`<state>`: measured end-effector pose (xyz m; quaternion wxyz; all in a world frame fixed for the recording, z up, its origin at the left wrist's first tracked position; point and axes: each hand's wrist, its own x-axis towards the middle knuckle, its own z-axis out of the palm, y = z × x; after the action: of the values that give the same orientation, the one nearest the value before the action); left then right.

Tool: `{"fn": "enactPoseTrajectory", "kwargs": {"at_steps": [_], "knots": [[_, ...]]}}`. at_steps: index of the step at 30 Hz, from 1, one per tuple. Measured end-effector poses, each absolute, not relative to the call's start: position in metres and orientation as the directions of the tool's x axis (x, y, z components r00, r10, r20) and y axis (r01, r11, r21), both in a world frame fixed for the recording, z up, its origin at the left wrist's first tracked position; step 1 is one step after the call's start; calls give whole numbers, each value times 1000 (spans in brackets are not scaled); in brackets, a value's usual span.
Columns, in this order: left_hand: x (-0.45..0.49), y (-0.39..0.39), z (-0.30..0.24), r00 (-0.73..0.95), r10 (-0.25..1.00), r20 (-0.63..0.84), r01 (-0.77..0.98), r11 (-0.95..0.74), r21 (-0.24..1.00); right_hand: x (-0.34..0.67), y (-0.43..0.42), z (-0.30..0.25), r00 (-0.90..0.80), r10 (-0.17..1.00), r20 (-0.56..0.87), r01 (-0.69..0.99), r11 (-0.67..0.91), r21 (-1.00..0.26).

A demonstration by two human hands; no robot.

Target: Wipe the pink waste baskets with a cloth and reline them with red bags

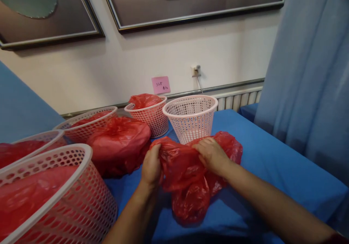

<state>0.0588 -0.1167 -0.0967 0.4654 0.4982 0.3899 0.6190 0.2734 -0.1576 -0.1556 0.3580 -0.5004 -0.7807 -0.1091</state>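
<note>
A crumpled red plastic bag (pixel 188 167) is stretched between my two hands, low over the blue-covered table. My left hand (pixel 152 166) grips its left edge, the thumb pressed against the plastic. My right hand (pixel 212 155) is closed on the upper right part of the same bag, palm down. Part of the bag trails toward me and another part spreads to the right. Just behind it stands a pale pink perforated basket (pixel 191 122) with no bag showing inside. Left of my left hand sits a full, gathered red bag (pixel 120 146).
Several perforated baskets with red bags inside stand to the left, the nearest basket (pixel 92 196) large at the lower left. A blue cloth (pixel 261 164) covers the table. Behind are a radiator (pixel 240 98), a wall socket (pixel 196 71) and a pink note (pixel 160 85). A blue curtain (pixel 305 73) hangs at right.
</note>
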Motion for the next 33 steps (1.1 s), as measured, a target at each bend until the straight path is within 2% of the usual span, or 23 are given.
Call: {"fn": "enactPoseTrajectory", "kwargs": {"at_steps": [3, 5, 8, 10, 11, 13, 15, 21, 27, 30, 33], "knots": [[24, -99, -89, -81, 987, 136, -393, -157, 906, 296, -145, -170, -92, 719, 689, 867, 398, -300], [7, -86, -88, -87, 989, 123, -489, -150, 859, 309, -142, -177, 75, 724, 685, 802, 365, -473], [14, -78, -105, -24, 993, 114, -479, -112, 871, 314, -139, -185, 244, 776, 582, 633, 327, -702], [36, -85, -126, 111, 993, 37, -415, 12, 910, 312, -135, -188, 278, 790, 546, 601, 300, -741], [49, -91, -137, 229, 973, -15, -349, 96, 932, 311, -133, -189, 289, 788, 544, 608, 288, -740], [69, -104, -156, 400, 915, -52, -254, 165, 953, 311, -129, -191, 299, 782, 547, 639, 262, -723], [76, -112, -165, 424, 901, -86, -212, 191, 958, 316, -126, -193, 314, 776, 547, 676, 222, -703], [31, -91, -156, 93, 994, -65, -340, 94, 936, 348, -128, -198, 378, 744, 551, 771, 77, -633], [-11, -84, -137, -14, 996, -86, -411, 72, 909, 366, -137, -199, 383, 739, 555, 811, 18, -584], [-23, -86, -131, -243, 968, 61, -365, -149, 919, 372, -140, -198, 410, 734, 542, 813, -25, -581], [-19, -101, -135, -530, 796, 293, -201, -453, 868, 377, -142, -195, 456, 725, 517, 801, -80, -594]]}}
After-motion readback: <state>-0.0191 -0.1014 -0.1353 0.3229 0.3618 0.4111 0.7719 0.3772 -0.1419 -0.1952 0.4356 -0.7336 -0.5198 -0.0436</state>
